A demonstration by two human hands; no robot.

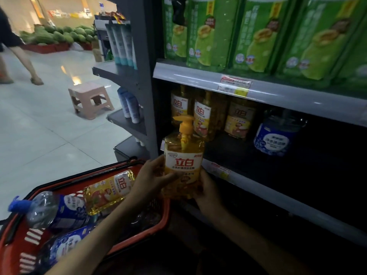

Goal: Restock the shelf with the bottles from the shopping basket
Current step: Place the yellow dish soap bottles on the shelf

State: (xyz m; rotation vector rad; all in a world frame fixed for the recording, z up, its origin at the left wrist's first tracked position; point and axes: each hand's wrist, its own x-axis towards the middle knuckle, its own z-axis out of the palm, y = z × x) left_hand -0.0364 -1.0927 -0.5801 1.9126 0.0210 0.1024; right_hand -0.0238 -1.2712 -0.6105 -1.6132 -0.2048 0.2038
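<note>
I am holding a yellow bottle (183,161) at the shelf (278,197).
Left hand (153,174) and right hand (208,188) are gripping it.

1. Light: brightest at upper left; glare streaks on the pale floor (39,126) behind the pink stool (91,100).
2. Shade: lower shelf (248,183) dim, its right end near black; bottom right corner of the frame likewise.
3. Focus: soft throughout; green packs (256,36) smeared, passer-by (21,56) motion-blurred; label on yellow bottle (183,161) readable.
4. Distortion: wide-angle bowing; shelf edges curve toward the right edge.
</note>
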